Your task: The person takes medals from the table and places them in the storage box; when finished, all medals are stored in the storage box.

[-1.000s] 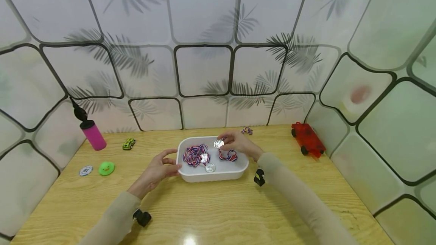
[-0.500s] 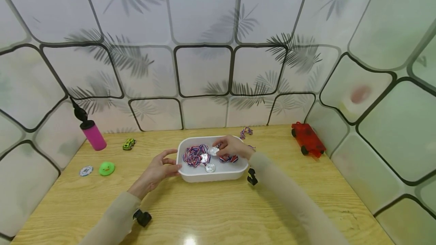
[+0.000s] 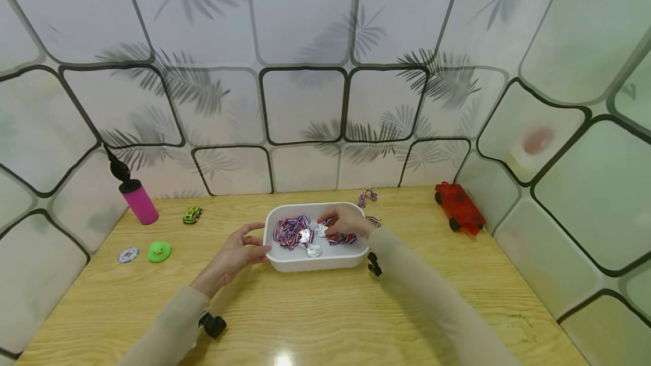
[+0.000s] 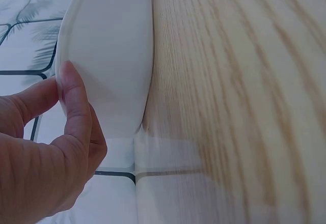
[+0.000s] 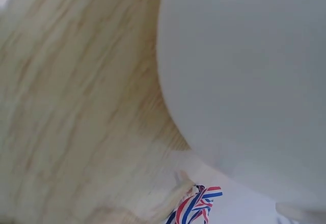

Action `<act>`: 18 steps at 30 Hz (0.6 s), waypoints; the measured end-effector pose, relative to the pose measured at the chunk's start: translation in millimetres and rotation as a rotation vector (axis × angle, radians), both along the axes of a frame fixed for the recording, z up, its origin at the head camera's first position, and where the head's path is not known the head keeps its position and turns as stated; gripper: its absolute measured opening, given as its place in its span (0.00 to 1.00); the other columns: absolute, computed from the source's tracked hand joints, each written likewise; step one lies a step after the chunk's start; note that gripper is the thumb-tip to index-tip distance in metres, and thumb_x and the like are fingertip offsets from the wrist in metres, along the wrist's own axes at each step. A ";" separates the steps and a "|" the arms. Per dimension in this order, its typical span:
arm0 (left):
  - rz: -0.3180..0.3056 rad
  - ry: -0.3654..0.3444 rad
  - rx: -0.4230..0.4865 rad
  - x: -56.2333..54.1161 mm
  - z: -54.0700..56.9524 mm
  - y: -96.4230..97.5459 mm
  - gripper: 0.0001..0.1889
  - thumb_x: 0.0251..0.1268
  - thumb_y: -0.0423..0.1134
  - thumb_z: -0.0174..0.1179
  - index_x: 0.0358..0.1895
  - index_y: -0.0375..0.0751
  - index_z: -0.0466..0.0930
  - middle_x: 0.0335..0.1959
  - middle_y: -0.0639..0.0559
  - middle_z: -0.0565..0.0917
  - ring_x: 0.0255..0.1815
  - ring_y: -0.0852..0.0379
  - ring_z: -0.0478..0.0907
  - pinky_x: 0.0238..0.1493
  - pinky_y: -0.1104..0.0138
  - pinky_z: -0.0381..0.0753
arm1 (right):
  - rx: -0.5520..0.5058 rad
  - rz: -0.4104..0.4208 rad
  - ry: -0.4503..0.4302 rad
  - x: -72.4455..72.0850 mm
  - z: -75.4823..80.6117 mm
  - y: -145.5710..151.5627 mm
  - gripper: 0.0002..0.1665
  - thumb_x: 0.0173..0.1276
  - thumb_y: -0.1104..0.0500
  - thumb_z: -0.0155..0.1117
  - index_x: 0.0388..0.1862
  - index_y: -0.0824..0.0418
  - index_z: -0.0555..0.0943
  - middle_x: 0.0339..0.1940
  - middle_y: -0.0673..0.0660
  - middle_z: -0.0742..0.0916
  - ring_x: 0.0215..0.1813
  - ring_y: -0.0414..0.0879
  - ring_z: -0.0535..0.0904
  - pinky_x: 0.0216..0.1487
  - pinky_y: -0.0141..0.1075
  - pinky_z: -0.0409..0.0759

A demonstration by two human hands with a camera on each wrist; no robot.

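Note:
A white plastic tray [image 3: 290,265] stands on the table. My left hand [image 3: 237,253] grips its left rim, thumb and fingers on either side, as the left wrist view also shows. Over the right half of the tray, my right hand [image 3: 347,220] pinches a silver medal [image 3: 321,230] by its edge, low near the tray floor. Part of its striped ribbon [image 3: 348,239] lies under that hand. Left of it are a heap of red, white and blue ribbon [image 3: 289,231] and two more silver medals, one upper [image 3: 305,236], one lower [image 3: 314,251]. The right wrist view hides the right hand's fingers.
Striped ribbon [image 3: 367,197] lies on the table behind the tray's right end. At the left are a pink pump [image 3: 139,203], a green toy car [image 3: 192,215], a green duck face [image 3: 159,251] and a poker chip [image 3: 128,255]. A red toy vehicle [image 3: 459,208] stands right.
My right hand has moved left and lowered the silver medal towards the tray floor beside the ribbon heap. The left hand stays on the tray's rim.

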State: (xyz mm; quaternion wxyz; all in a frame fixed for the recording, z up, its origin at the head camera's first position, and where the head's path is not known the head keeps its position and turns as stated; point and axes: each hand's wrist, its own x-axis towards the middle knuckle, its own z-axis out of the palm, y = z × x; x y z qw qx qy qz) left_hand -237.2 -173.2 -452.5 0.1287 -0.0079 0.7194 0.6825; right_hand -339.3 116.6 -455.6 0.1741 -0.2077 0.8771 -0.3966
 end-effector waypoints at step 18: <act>-0.014 0.012 0.003 1.7 0.1 0.5 0.37 0.62 0.25 0.64 0.73 0.36 0.57 0.39 0.45 0.76 0.34 0.56 0.81 0.44 0.60 0.88 | -0.011 0.044 -0.111 5.3 24.1 11.6 0.26 0.63 0.72 0.64 0.62 0.67 0.77 0.36 0.65 0.87 0.34 0.54 0.86 0.41 0.41 0.87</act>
